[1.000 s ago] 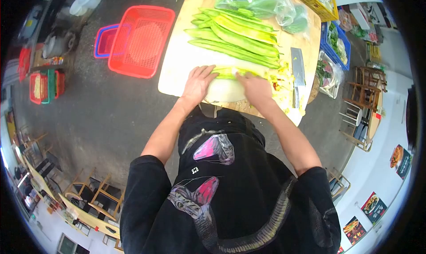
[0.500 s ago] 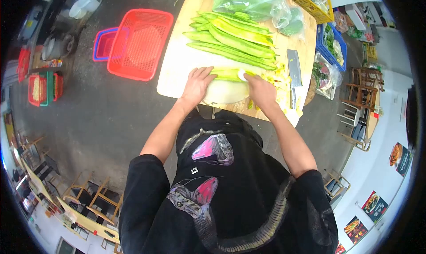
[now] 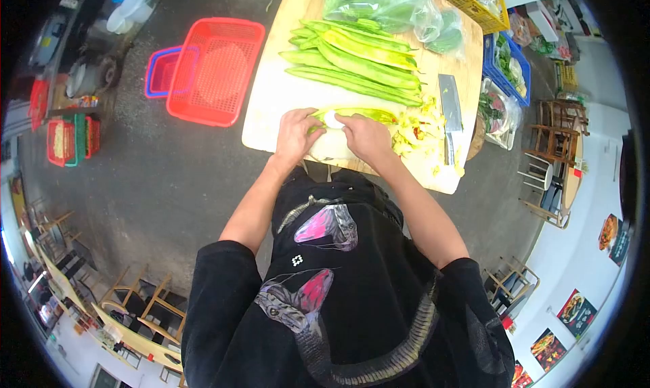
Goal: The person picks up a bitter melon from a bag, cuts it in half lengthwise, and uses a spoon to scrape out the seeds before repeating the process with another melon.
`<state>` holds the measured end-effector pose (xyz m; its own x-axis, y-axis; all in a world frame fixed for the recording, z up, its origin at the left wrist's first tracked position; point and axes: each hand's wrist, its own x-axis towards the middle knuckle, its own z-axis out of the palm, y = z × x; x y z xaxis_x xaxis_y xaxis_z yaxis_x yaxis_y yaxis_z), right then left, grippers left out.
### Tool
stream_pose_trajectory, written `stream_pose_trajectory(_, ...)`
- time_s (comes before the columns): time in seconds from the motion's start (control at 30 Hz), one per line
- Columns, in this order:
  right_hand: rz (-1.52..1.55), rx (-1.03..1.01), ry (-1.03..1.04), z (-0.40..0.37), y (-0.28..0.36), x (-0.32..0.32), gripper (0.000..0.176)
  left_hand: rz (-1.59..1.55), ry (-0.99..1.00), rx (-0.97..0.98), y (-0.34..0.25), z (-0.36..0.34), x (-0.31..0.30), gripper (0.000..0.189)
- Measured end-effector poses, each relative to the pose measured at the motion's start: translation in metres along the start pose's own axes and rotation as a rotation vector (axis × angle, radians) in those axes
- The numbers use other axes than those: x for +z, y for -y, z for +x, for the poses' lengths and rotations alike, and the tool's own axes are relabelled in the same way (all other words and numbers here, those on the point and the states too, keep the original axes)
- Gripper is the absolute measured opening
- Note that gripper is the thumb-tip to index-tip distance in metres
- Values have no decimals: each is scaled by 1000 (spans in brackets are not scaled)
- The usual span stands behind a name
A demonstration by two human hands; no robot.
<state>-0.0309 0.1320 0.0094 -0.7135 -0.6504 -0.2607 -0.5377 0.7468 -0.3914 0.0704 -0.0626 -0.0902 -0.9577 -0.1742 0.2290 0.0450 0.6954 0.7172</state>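
My left hand point(image 3: 296, 136) is closed on the left end of a long green pepper point(image 3: 369, 113) lying crosswise near the front of the board. My right hand point(image 3: 365, 139) holds a small white tool point(image 3: 333, 120) against the pepper, close to my left fingers. Pale yellow-green scraps and seeds point(image 3: 414, 132) lie to the right of my right hand. Beyond both hands is a pile of long green peppers point(image 3: 359, 59). A cleaver point(image 3: 449, 103) rests at the right, its handle toward me.
The cutting table point(image 3: 261, 127) carries a plastic bag of green vegetables point(image 3: 372, 5) at the back. Red baskets point(image 3: 217, 70) stand on the floor at left. A yellow crate point(image 3: 474, 9) and a blue crate point(image 3: 512, 66) with vegetables are beyond the right edge.
My right hand has moved left along the pepper with the white tool, close to my left hand. More scraps show at the right.
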Motion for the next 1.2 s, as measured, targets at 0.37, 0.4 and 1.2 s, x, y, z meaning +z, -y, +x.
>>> stream_pose_trajectory(0.37, -72, 103, -100, -27, -51, -5, 37, 1, 25, -42, -6, 3, -5, 20)
stream_pose_trajectory(0.4, -65, 84, -82, -24, -30, 2, 38, -1, 36, -48, -7, 4, -5, 21)
stream_pose_trajectory(1.2, -32, 256, -87, -41, -67, -30, 36, 25, 80, -22, -13, 8, -4, 19)
